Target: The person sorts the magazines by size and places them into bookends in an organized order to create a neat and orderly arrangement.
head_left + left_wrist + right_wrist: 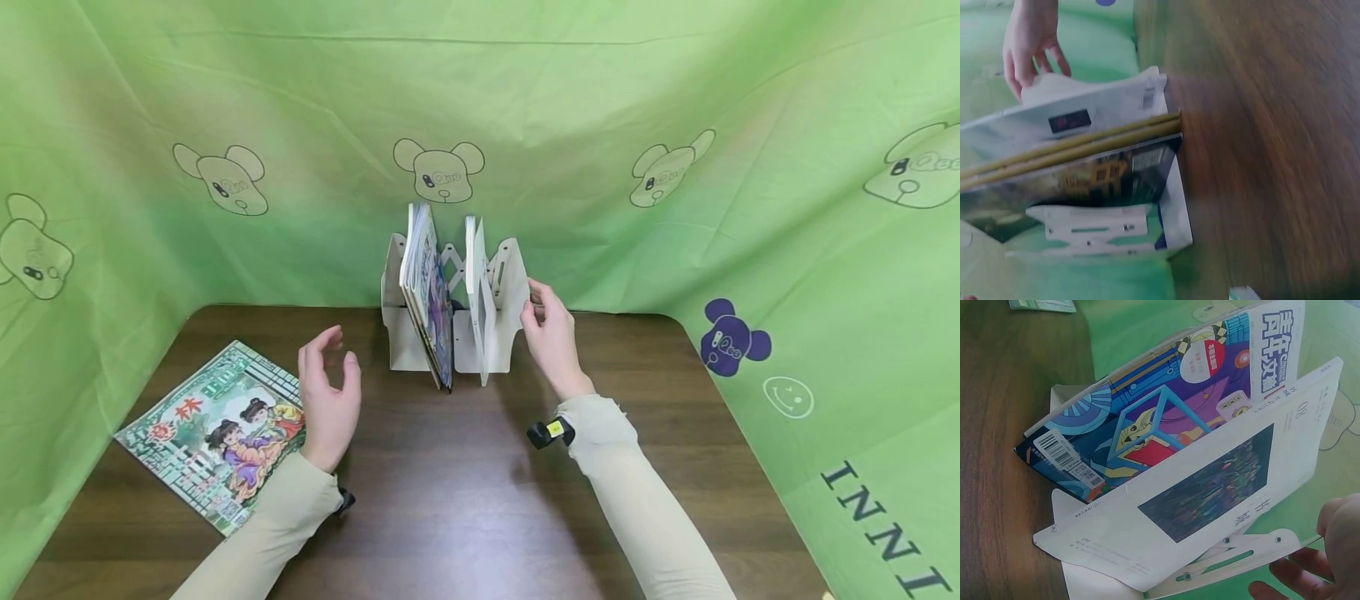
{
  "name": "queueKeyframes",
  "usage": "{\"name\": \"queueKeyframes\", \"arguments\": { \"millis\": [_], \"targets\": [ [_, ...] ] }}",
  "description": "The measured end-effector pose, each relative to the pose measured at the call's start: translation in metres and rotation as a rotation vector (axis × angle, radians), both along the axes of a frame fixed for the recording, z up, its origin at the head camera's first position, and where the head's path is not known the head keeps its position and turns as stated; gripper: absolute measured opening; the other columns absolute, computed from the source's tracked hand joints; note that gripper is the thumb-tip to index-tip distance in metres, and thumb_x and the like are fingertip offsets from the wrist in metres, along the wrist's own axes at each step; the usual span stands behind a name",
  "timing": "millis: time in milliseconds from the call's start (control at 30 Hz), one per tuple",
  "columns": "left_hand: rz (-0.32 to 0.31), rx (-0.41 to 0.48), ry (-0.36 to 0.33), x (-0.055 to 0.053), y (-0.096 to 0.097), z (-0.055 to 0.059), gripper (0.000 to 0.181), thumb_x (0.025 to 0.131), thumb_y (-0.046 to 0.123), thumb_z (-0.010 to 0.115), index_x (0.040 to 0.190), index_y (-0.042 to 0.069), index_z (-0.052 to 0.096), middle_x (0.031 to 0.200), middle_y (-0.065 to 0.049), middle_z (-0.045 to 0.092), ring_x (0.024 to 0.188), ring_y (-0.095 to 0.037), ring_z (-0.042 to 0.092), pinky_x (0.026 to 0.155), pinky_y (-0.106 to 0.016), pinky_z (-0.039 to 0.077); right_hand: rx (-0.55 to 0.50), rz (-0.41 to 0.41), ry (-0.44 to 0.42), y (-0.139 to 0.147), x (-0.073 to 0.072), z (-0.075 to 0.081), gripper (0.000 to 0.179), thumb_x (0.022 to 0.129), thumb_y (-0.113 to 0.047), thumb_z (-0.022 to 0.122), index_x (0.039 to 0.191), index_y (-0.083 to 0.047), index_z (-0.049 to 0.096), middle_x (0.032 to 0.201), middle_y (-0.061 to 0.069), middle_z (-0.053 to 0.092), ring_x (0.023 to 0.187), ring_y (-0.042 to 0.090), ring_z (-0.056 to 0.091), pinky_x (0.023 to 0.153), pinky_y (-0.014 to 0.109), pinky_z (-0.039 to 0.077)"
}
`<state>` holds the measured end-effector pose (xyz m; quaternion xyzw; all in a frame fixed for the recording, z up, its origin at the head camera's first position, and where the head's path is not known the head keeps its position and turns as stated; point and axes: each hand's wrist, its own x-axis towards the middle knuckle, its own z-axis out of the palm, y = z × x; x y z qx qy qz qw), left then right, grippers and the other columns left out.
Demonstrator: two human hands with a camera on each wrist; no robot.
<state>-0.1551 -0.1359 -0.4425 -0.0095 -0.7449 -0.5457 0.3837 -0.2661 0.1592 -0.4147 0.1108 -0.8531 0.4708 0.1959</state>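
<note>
A white expandable book rack stands at the back of the table. My right hand pinches the outer edge of its right side panel, thumb on one face and fingers on the other. Several upright magazines lean in the left part of the rack; the outermost has a colourful cover. A thin white magazine with a dark picture stands in the right part. My left hand hovers left of the rack, fingers loosely bent and holding nothing. In the head view it overlaps the right corner of a green magazine.
The green illustrated magazine lies flat at the left of the brown wooden table. Green cloth with bear drawings hangs close behind the rack and along both sides.
</note>
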Motion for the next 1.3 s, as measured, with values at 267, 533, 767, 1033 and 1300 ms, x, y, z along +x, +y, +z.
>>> {"name": "queueKeyframes", "arguments": {
  "millis": [267,533,767,1033,1300],
  "targets": [
    [0.019,-0.019,-0.153,0.009,-0.033,-0.001,0.042,0.098,-0.002,0.061,0.140,-0.004,0.054,0.132,-0.021,0.056,0.120,-0.028,0.053,0.098,-0.030,0.039,0.000,-0.001,-0.012,-0.001,0.001,-0.001,0.041,0.101,0.000,0.051,0.141,0.005,0.057,0.128,0.031,0.065,0.102,0.042,0.071,0.089,0.050,0.059],
    [0.076,-0.060,-0.348,0.024,-0.070,-0.007,0.058,0.101,0.011,0.064,0.153,0.000,0.042,0.142,-0.024,0.048,0.130,-0.036,0.046,0.104,-0.051,0.037,0.008,-0.002,-0.002,0.000,0.002,-0.001,0.042,0.101,0.000,0.052,0.142,0.005,0.057,0.130,0.031,0.064,0.102,0.041,0.071,0.088,0.051,0.060],
    [0.090,-0.137,-0.526,0.040,-0.099,-0.007,0.079,0.101,0.026,0.068,0.164,0.007,0.026,0.159,-0.028,0.030,0.146,-0.045,0.030,0.117,-0.065,0.028,0.002,0.000,-0.001,0.000,0.001,-0.001,0.042,0.101,-0.001,0.052,0.142,0.005,0.057,0.128,0.031,0.065,0.102,0.042,0.071,0.087,0.050,0.060],
    [0.124,-0.221,-0.698,0.056,-0.133,-0.016,0.094,0.099,0.034,0.068,0.167,0.005,0.010,0.166,-0.035,0.012,0.151,-0.055,0.016,0.118,-0.073,0.019,0.010,-0.002,0.009,0.001,0.001,-0.002,0.041,0.101,-0.001,0.052,0.141,0.005,0.058,0.127,0.028,0.066,0.102,0.039,0.071,0.086,0.050,0.060],
    [0.145,-0.304,-0.883,0.069,-0.163,-0.029,0.117,0.097,0.048,0.069,0.164,0.006,-0.016,0.163,-0.042,-0.011,0.151,-0.061,-0.005,0.116,-0.078,0.005,0.000,-0.006,0.007,0.000,0.000,-0.002,0.041,0.101,-0.003,0.052,0.141,0.004,0.058,0.125,0.027,0.067,0.101,0.039,0.071,0.086,0.049,0.060]
  ]
}}
